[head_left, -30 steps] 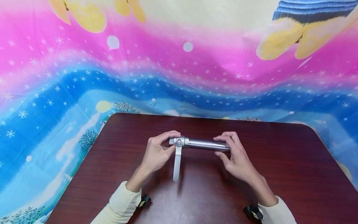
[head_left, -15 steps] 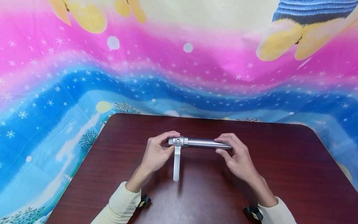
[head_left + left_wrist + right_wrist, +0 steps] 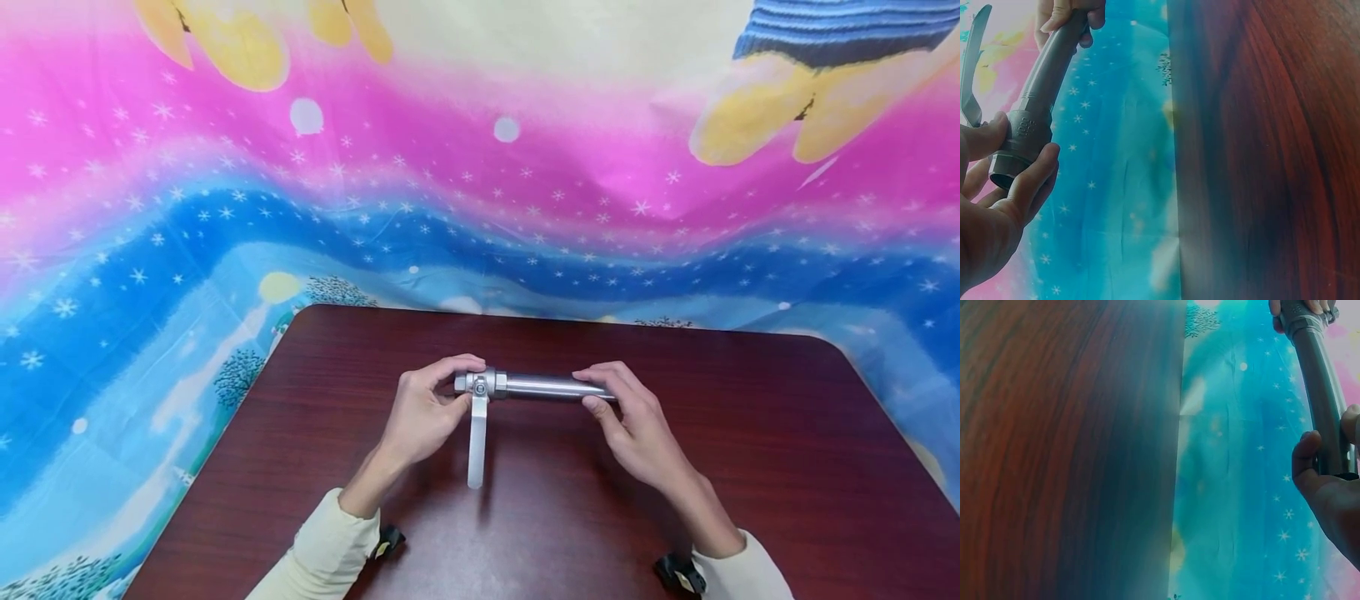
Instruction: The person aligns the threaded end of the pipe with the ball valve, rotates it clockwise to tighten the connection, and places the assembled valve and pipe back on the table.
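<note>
A metal ball valve (image 3: 489, 382) with a long flat lever handle (image 3: 477, 442) is joined to a shiny steel pipe (image 3: 543, 386). My left hand (image 3: 423, 412) grips the valve body between thumb and fingers. At the pipe's other end, my right hand (image 3: 637, 425) holds it with the thumb below and the fingers over the top. The lever points toward me, square to the pipe. In the left wrist view, the valve's open round end (image 3: 1002, 180) shows beside the left fingers. The right wrist view has the pipe (image 3: 1322, 394) running up to the valve.
Beneath the hands spreads a dark reddish-brown table (image 3: 750, 433) with rounded far corners. Behind it hangs a pink and blue snowflake-patterned cloth (image 3: 480, 192). Black straps (image 3: 678, 573) sit at both wrists, by the pale sleeves.
The right fingers and thumb shift slightly along and around the pipe's end. The left hand keeps its grip on the valve, and the lever stays pointing toward me.
</note>
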`<state>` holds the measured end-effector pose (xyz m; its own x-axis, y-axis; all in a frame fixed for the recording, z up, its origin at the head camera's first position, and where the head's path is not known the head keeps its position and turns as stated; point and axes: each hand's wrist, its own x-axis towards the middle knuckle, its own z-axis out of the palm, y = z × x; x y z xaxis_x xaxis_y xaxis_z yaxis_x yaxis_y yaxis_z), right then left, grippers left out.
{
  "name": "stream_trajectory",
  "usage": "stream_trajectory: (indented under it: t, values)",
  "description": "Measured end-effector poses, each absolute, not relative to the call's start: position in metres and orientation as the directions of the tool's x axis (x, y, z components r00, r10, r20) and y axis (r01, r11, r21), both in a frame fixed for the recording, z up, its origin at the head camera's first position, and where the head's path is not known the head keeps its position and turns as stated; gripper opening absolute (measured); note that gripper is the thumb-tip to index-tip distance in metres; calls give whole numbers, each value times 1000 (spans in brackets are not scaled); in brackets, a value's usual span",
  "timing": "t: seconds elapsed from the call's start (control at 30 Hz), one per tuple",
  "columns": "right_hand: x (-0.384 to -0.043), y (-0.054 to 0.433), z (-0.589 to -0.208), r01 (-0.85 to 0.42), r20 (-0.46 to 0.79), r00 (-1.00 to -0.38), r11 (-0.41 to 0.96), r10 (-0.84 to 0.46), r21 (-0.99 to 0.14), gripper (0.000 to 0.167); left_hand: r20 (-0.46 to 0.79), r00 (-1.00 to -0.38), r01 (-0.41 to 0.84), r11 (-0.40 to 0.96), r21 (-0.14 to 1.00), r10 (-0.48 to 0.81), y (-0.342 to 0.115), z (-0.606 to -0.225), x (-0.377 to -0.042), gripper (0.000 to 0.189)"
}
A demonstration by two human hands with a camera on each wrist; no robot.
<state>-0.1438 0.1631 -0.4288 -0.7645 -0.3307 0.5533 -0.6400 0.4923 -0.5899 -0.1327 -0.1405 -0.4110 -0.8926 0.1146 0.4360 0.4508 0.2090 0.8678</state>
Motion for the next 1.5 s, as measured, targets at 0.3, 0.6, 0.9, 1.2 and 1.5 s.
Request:
stream_trajectory:
  t: [0.3,0.6,0.9,1.2,1.5]
  values:
    - [-142,157,-432,-619,526,-784,481,-330,-621,60,462,-880,475,228,850,112,-141,-413,-135,42]
    - [-141,154,-432,-666,611,-739,439,-283,-602,51,460,-879,476,225,850,124,-142,-414,-137,40]
    - [-141,156,-430,-659,602,-746,452,-285,-602,50,466,-876,482,219,848,125,-142,-414,-137,42]
    - [-142,160,-430,-646,556,-762,454,-333,-614,44,463,-878,478,217,851,122,-141,-414,-137,44]
    - [-142,161,-430,-610,492,-792,488,-361,-625,40,460,-880,475,230,849,118,-142,-414,-137,44]
